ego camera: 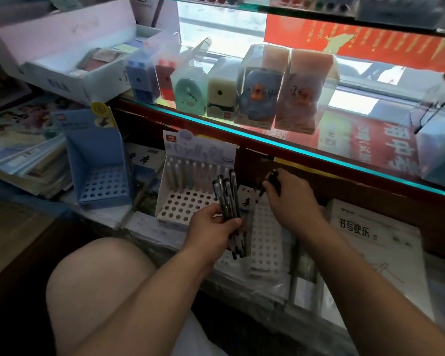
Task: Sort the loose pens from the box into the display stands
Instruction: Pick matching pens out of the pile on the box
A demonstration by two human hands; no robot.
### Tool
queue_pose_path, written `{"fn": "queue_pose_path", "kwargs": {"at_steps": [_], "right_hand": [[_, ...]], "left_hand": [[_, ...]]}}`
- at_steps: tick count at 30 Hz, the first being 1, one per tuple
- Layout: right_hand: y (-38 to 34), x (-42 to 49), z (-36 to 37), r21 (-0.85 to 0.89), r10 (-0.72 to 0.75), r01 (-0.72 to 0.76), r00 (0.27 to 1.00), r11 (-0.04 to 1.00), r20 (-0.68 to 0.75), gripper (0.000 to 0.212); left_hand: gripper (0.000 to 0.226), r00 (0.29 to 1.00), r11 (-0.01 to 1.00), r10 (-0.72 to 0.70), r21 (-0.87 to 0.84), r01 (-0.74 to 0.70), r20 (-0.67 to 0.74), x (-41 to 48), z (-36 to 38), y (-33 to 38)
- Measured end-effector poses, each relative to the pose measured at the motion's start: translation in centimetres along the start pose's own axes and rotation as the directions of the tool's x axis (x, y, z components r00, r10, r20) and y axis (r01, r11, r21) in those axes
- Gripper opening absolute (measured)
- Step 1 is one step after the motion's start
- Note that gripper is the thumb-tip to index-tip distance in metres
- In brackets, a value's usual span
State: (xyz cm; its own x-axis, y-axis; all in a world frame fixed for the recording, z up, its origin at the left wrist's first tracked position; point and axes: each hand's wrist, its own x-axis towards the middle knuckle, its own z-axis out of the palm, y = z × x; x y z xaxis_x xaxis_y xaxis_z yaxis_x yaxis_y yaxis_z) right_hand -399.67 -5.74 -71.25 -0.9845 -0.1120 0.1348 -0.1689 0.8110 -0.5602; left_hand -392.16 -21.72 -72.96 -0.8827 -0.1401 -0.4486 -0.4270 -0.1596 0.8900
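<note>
My left hand (216, 227) grips a bundle of several black pens (228, 199), their tops fanned upward in front of the white display stand (180, 206). That stand has a row of pale pens (190, 176) at its back and open holes in front. My right hand (290, 199) pinches a single black pen (269, 182), tilted, above a white perforated stand (266, 237) lying between my hands. A blue display stand (100, 173) with vacant holes sits to the left.
A glass shelf (280, 146) with a teal edge runs overhead, carrying boxed pencil sharpeners (257, 86). Stacks of notebooks (23, 155) lie at left, plastic-wrapped paper packs (375, 242) at right. My knee (100, 286) is at the lower left.
</note>
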Motion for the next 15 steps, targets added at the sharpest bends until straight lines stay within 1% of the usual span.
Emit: {"fn": "queue_pose_path", "kwargs": {"at_steps": [4,9,15], "right_hand": [[0.08,0.24,0.01,-0.041,-0.021,0.023,0.999,0.999,0.049,0.01],[0.0,0.34,0.21,-0.093,-0.022,0.028,0.998,0.995,0.063,0.013],[-0.12,0.07,0.09,-0.045,-0.017,0.02,0.998,0.999,0.059,0.012]], "left_hand": [[0.02,1.0,1.0,0.001,-0.011,-0.001,0.007,0.13,0.11,-0.03],[0.021,1.0,1.0,0.001,-0.029,-0.001,0.018,0.17,0.17,0.0],[0.021,1.0,0.999,-0.004,-0.046,0.005,0.017,0.16,-0.05,-0.08]]}}
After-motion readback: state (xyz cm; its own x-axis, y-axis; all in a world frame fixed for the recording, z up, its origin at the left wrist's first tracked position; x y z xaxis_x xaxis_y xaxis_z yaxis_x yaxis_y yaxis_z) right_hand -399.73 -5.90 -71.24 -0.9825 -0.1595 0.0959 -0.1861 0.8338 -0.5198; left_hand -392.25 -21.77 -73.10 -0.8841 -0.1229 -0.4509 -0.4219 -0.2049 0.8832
